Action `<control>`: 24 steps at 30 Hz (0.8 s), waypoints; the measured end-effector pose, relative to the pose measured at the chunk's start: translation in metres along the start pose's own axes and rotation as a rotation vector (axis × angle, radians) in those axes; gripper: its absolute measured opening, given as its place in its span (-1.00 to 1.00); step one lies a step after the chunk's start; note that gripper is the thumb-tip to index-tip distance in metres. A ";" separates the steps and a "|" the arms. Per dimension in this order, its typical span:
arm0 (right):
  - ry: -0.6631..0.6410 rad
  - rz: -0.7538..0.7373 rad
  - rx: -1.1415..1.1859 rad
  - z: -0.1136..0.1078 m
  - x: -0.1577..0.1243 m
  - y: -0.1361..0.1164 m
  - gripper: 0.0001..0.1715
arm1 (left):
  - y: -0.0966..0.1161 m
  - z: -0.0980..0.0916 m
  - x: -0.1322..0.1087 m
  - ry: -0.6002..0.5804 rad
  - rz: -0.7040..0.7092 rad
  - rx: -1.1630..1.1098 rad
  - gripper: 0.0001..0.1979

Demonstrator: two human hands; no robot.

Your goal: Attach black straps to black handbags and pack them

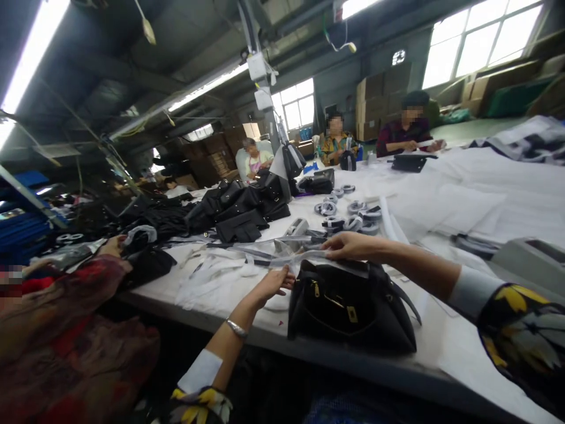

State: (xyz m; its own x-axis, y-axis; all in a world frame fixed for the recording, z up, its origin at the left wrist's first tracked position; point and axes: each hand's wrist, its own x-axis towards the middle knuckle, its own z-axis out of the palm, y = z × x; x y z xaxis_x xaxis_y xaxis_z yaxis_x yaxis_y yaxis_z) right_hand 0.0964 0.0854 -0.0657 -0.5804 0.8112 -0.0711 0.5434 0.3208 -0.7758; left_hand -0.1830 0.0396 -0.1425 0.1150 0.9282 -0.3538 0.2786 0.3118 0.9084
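A black handbag [353, 341] stands at the table's near edge in front of me, its top gaping. Gold zipper pulls and a gold-edged tag show inside. Above its back rim, my right hand [346, 244] pinches a strip of translucent plastic film [304, 257]. My left hand [273, 284] is at the bag's left upper corner, fingers stretched out and thumb raised close to the film. Whether those left fingertips touch the bag or the film is hard to make out.
Black bags [242, 203] are piled at the back left. Plastic-wrapped strap coils [353, 221] lie beyond my hands, near a tape dispenser [296, 227]. A grey machine [529, 268] sits at right. A co-worker's sleeve [83, 282] is close at left; others work across the table.
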 end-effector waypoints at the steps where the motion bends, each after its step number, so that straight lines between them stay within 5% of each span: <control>1: -0.029 -0.037 0.079 -0.002 -0.005 -0.005 -0.52 | 0.000 0.002 0.004 0.001 -0.002 -0.053 -0.34; 5: -0.112 -0.110 0.379 -0.012 -0.027 -0.017 -0.36 | 0.026 0.004 0.019 0.024 0.026 -0.638 -0.37; 8: -0.073 -0.047 0.337 -0.017 -0.042 -0.018 -0.29 | 0.061 -0.013 0.028 0.121 0.142 -1.027 -0.48; 12: -0.006 -0.010 0.229 -0.023 -0.056 -0.010 -0.19 | 0.104 -0.055 0.025 0.283 0.363 -1.213 -0.53; 15: 0.114 -0.031 0.110 -0.029 -0.053 -0.008 -0.27 | 0.130 -0.069 0.009 0.359 0.528 -1.276 -0.63; 19: 0.349 -0.156 -0.051 -0.040 -0.021 -0.041 -0.26 | 0.163 -0.041 -0.014 0.241 0.699 -1.183 -0.77; 22: 0.496 -0.343 -0.104 -0.049 0.008 -0.095 -0.32 | 0.184 -0.002 -0.027 0.024 0.829 -0.953 -0.80; 24: 0.472 -0.459 -0.047 -0.052 0.022 -0.132 -0.42 | 0.196 0.022 -0.034 -0.064 0.868 -0.827 -0.79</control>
State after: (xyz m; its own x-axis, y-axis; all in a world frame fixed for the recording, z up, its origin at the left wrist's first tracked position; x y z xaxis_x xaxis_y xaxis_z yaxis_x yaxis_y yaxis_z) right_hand 0.0436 0.0865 0.0681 -0.4370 0.7106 0.5514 0.3362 0.6977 -0.6326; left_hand -0.1112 0.0652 0.0429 0.0151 0.8887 0.4583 -0.6094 -0.3552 0.7088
